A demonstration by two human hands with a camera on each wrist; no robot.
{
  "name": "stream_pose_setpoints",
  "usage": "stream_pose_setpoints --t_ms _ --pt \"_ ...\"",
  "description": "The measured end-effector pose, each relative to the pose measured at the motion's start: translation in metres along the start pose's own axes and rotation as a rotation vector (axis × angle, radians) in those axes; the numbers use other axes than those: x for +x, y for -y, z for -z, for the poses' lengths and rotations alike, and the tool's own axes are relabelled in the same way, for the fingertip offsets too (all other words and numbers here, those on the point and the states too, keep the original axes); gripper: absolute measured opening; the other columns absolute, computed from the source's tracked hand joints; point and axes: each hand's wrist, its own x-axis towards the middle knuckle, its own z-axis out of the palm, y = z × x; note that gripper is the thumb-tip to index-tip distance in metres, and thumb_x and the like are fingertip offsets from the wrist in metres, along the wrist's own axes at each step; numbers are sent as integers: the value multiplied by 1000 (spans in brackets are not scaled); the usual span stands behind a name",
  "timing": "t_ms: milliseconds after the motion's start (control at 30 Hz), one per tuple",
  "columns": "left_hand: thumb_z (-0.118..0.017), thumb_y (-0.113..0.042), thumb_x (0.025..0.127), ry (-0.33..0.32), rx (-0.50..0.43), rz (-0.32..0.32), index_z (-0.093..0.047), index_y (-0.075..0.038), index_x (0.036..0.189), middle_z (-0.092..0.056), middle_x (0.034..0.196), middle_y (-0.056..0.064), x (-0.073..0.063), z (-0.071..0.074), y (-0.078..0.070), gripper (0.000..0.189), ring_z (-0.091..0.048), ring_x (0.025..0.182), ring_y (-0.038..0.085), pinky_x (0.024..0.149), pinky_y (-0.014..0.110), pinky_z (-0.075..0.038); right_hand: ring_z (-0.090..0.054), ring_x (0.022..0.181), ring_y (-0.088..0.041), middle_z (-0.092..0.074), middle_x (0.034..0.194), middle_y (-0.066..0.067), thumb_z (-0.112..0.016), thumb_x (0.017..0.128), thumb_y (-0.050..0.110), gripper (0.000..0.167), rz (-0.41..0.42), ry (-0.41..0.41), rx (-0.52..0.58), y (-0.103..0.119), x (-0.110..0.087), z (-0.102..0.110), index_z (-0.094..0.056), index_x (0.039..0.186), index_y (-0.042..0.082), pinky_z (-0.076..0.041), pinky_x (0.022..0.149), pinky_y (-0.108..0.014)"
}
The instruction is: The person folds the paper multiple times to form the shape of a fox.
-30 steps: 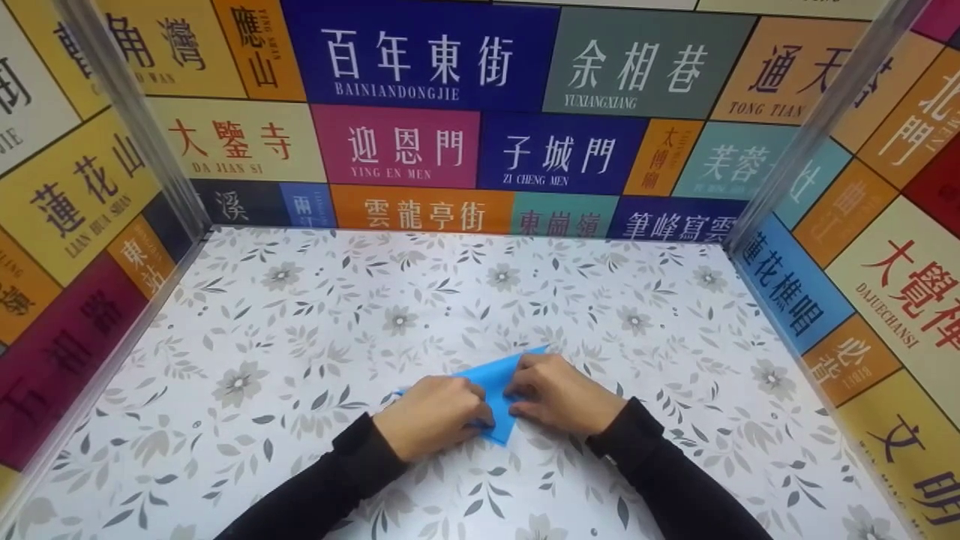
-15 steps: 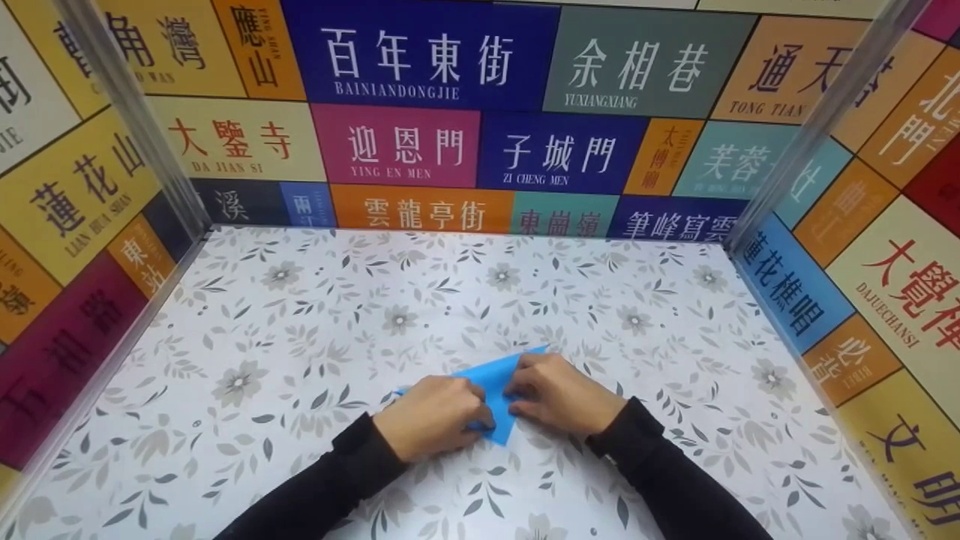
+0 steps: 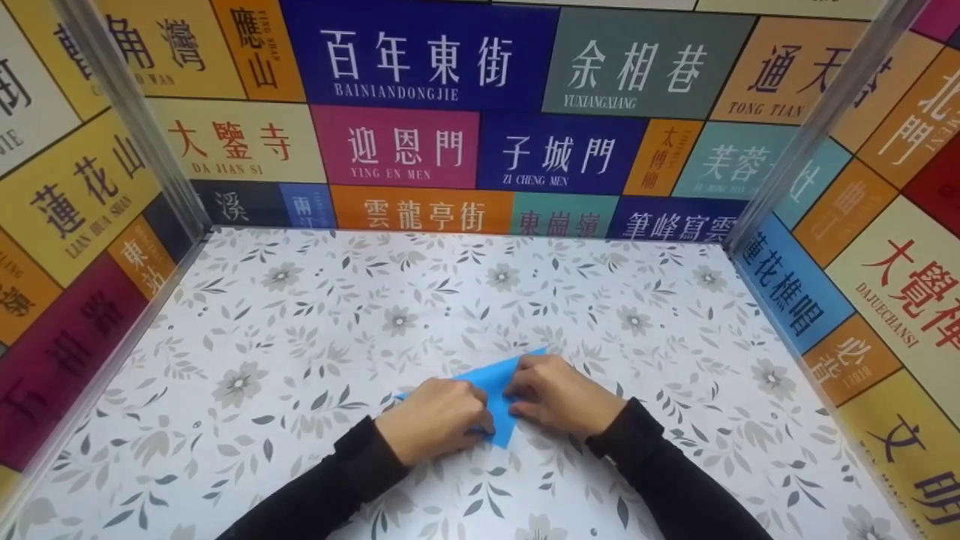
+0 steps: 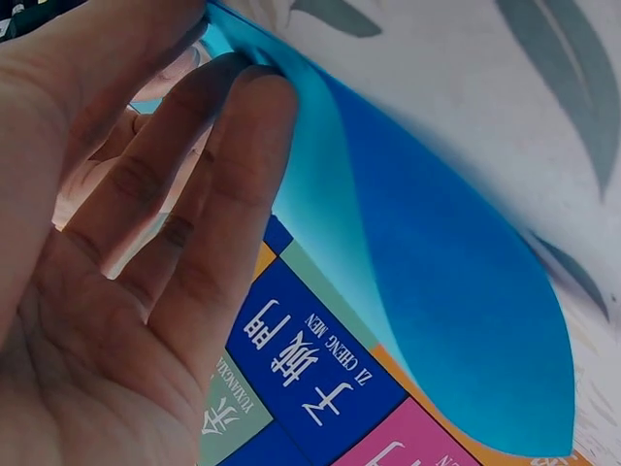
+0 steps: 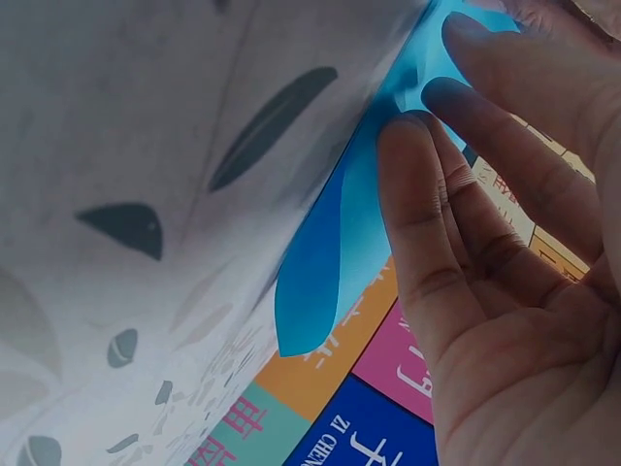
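Observation:
A sheet of blue paper (image 3: 480,375), folded over on itself, lies on the floral surface in front of me. My left hand (image 3: 435,416) covers its left part, fingertips down on it. My right hand (image 3: 562,394) rests at its right edge, thumb and fingertips touching the paper. In the left wrist view, the long fingers of the left hand (image 4: 146,262) reach to the blue paper (image 4: 456,282), whose loose end bows up. The right wrist view has the right hand's (image 5: 495,233) fingertips against the paper (image 5: 315,272). The hands cover much of the fold.
A white tabletop cover (image 3: 337,300) with grey flowers and leaves spreads under the hands. Colourful panels with Chinese lettering (image 3: 420,60) stand behind it and along both sides. Clear upright edging (image 3: 795,135) runs at the corners.
The left hand and the blue paper have shifted very slightly, the paper's near tip coming a little toward me. The right hand stays in place.

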Motion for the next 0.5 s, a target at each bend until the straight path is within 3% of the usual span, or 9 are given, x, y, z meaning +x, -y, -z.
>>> stream_pose_setpoints --t_ms 500 --pt "-96 -29 97 -3 25 -2 -94 -28 103 -85 101 -7 0 0 -1 7 -81 92 11 84 30 -69 -77 99 -19 -82 105 -4 -98 93 16 18 21 13 -9 -1 1 -2 -90 109 10 -67 93 -38"
